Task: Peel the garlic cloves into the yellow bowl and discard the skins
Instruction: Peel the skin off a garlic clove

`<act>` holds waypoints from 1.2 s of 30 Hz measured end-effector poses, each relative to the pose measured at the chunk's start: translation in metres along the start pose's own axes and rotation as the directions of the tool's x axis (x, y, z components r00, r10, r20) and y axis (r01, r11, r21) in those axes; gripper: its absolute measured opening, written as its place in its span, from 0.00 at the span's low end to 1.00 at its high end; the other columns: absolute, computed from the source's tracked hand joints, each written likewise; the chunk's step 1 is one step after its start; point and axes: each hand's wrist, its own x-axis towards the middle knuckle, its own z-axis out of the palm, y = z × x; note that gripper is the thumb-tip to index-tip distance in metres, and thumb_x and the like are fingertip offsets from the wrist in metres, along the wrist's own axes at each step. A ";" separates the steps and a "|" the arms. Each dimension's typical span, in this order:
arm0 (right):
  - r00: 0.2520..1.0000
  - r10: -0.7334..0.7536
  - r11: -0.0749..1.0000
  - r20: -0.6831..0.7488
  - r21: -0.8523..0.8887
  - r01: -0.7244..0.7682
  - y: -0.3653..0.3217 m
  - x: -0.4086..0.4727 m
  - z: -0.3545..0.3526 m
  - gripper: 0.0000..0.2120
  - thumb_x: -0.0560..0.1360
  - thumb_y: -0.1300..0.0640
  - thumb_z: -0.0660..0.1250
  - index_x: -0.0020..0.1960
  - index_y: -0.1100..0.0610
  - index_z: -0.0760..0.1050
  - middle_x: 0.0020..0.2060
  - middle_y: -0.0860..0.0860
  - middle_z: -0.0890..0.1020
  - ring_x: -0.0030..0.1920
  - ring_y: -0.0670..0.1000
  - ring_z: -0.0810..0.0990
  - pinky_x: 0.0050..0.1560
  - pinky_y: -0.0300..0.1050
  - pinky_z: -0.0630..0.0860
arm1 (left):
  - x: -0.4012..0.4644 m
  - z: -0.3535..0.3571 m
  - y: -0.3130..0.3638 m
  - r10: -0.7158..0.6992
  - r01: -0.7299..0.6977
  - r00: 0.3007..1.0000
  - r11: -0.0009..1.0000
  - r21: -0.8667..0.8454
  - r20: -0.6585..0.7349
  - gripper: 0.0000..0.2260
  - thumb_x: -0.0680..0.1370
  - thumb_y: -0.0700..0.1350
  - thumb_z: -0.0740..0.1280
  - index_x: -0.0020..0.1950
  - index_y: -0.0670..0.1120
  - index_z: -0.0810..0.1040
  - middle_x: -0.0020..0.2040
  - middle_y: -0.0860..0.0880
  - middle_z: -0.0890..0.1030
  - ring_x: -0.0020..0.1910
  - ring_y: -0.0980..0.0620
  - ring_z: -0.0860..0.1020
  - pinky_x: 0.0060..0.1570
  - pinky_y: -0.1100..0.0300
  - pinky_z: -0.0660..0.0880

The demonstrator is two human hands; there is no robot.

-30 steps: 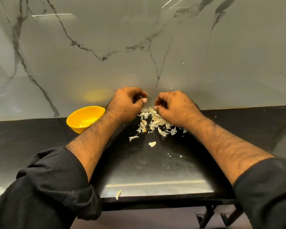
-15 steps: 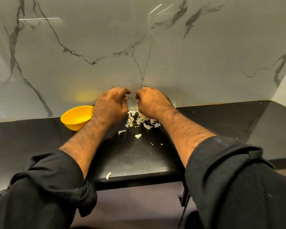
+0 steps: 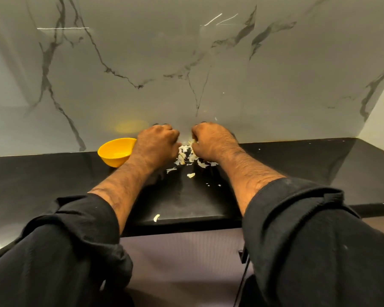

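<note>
A heap of pale garlic skins [image 3: 186, 157] lies on the black counter [image 3: 53, 173] close to the marble wall. My left hand [image 3: 156, 145] and my right hand [image 3: 211, 142] sit on either side of the heap, both with fingers curled inward. The right fingertips pinch pale skins at the top of the pile. What the left fingers hold is hidden behind the knuckles. The yellow bowl [image 3: 116, 152] stands just left of my left wrist; its contents are not clear from here.
A few stray skin scraps lie nearer me, one [image 3: 191, 175] below the heap and one [image 3: 156, 217] at the counter's front edge. The marble wall [image 3: 186, 74] rises right behind my hands. The counter turns a corner at the far right [image 3: 364, 151].
My hands have drawn closer together over the skin heap, and my view has pulled back and swung right, showing the counter's right corner. The bowl has not moved.
</note>
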 end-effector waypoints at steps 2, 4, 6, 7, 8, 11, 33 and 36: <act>1.000 -0.009 1.000 -0.001 -0.009 0.009 -0.007 -0.003 -0.004 0.10 0.77 0.54 0.70 0.57 0.50 0.77 0.51 0.50 0.80 0.51 0.53 0.80 0.54 0.54 0.82 | -0.003 -0.003 -0.006 -0.019 0.019 1.000 1.000 0.022 -0.017 0.13 0.82 0.55 0.67 0.49 0.47 0.83 0.47 0.46 0.82 0.49 0.44 0.82 0.43 0.52 0.76; 1.000 -0.027 0.999 -0.001 -0.023 0.027 -0.017 -0.003 -0.006 0.13 0.77 0.54 0.71 0.61 0.51 0.78 0.54 0.51 0.81 0.53 0.55 0.80 0.55 0.55 0.82 | -0.006 -0.005 -0.014 -0.027 0.027 1.000 0.998 0.062 -0.004 0.13 0.81 0.55 0.67 0.48 0.47 0.84 0.46 0.46 0.83 0.48 0.43 0.82 0.43 0.51 0.79; 0.999 -0.038 0.998 0.005 -0.042 0.038 -0.025 -0.004 -0.005 0.16 0.77 0.53 0.71 0.64 0.52 0.77 0.56 0.52 0.81 0.56 0.55 0.81 0.57 0.56 0.82 | -0.008 -0.008 -0.017 -0.033 0.032 0.999 0.997 0.072 0.010 0.12 0.81 0.55 0.68 0.49 0.48 0.84 0.46 0.46 0.83 0.48 0.43 0.82 0.43 0.51 0.79; 0.999 -0.041 0.998 0.008 -0.047 0.041 -0.030 -0.003 -0.003 0.16 0.78 0.52 0.71 0.64 0.52 0.77 0.57 0.52 0.81 0.56 0.55 0.81 0.57 0.56 0.82 | -0.008 -0.010 -0.019 -0.037 0.036 0.999 0.996 0.076 0.013 0.12 0.81 0.55 0.68 0.49 0.48 0.84 0.46 0.46 0.82 0.48 0.43 0.82 0.43 0.51 0.80; 0.999 -0.037 0.998 0.015 -0.049 0.037 -0.033 -0.003 -0.002 0.16 0.78 0.52 0.72 0.64 0.52 0.77 0.57 0.53 0.80 0.56 0.55 0.81 0.57 0.55 0.82 | -0.008 -0.012 -0.019 -0.041 0.040 0.999 0.996 0.083 0.016 0.12 0.81 0.55 0.67 0.49 0.48 0.84 0.46 0.47 0.82 0.49 0.43 0.82 0.44 0.51 0.80; 0.999 -0.014 0.998 0.037 -0.063 0.016 -0.037 -0.003 0.001 0.15 0.79 0.51 0.71 0.64 0.53 0.77 0.57 0.53 0.80 0.56 0.56 0.81 0.57 0.56 0.82 | -0.005 -0.016 -0.021 -0.047 0.043 0.999 0.993 0.108 0.029 0.14 0.82 0.56 0.66 0.48 0.48 0.84 0.47 0.46 0.83 0.50 0.43 0.82 0.44 0.52 0.77; 0.999 -0.009 0.676 0.031 0.737 -0.017 -0.098 0.045 0.010 0.05 0.74 0.53 0.80 0.47 0.49 0.86 0.43 0.47 0.86 0.48 0.48 0.85 0.48 0.47 0.85 | -0.019 -0.041 -0.126 -0.497 0.440 0.865 0.815 -0.377 -0.063 0.08 0.81 0.54 0.70 0.51 0.51 0.85 0.46 0.52 0.85 0.45 0.51 0.82 0.47 0.50 0.83; 0.986 -0.100 0.741 0.135 0.671 -0.017 -0.116 0.053 0.013 0.06 0.76 0.59 0.78 0.50 0.49 0.87 0.48 0.48 0.86 0.52 0.49 0.83 0.54 0.49 0.84 | -0.024 -0.037 -0.140 -0.526 0.467 0.846 0.809 -0.358 -0.084 0.09 0.82 0.55 0.69 0.52 0.51 0.85 0.46 0.51 0.85 0.45 0.51 0.82 0.47 0.49 0.84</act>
